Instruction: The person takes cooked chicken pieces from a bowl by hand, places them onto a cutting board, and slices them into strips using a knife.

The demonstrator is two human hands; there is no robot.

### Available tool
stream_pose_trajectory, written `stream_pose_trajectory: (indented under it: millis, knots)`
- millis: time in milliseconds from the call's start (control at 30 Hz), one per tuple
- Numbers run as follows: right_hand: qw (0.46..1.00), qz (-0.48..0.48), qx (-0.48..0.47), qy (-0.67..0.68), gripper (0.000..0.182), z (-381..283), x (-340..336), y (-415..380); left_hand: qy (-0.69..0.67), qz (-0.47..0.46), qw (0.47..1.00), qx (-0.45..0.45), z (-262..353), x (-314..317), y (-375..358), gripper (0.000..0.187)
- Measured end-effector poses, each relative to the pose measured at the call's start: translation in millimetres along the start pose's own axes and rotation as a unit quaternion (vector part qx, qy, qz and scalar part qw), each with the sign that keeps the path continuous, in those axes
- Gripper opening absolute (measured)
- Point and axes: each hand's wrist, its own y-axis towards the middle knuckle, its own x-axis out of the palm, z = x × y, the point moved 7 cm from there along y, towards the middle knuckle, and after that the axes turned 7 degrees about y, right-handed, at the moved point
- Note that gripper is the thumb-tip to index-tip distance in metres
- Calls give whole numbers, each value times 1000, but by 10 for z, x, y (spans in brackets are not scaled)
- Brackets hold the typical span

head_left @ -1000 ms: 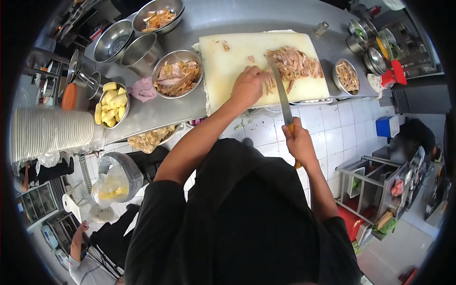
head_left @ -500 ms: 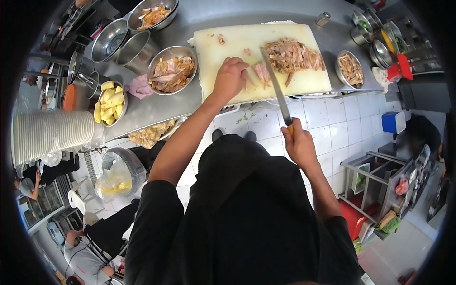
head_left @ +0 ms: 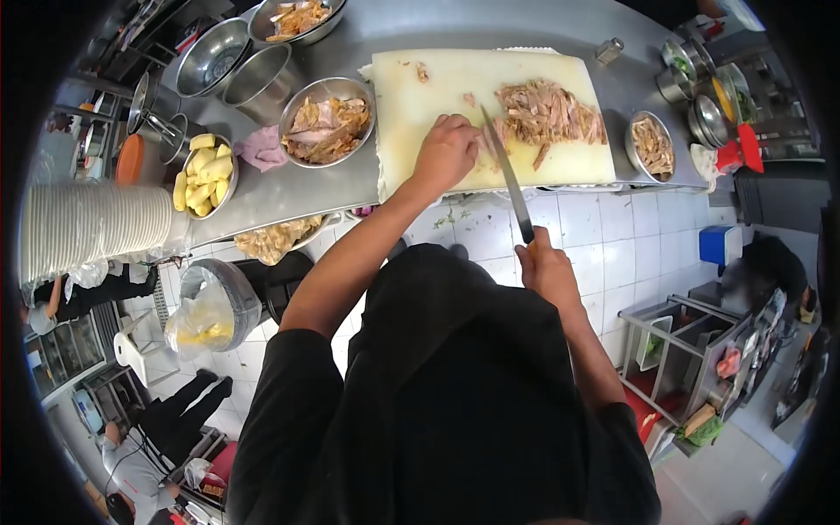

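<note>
My right hand is wrapped round the handle of a long knife, whose blade points away from me across a pale cutting board. On the board my left hand rests with fingers curled beside a small piece of meat, just left of the blade. Whether those fingertips grip the meat is hidden. A pile of sliced meat lies right of the blade, with small scraps further up the board.
Left of the board stand a bowl of meat pieces, a pink cloth, a bowl of yellow pieces and stacked plates. A smaller bowl of sliced meat is at the right. Other people are at the lower left and far right.
The view has shifted slightly. The knife blade has moved left relative to the meat pile, with a little more cut meat on its right side. The left hand remains beside the blade.
</note>
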Motion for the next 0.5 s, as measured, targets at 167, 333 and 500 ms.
stream_pose_trajectory:
  millis: [167,333,500]
  knots:
    - [990,111,-74,46,32,-79,-165,-21,5,-28,999,-30,-120,4,-17,14]
    - [998,9,-21,-58,34,255,137,93,-2,-48,998,-48,-163,-12,-27,17]
    - [999,3,-38,-26,29,344,100,134,3,-32,998,-53,-87,-115,-96,19]
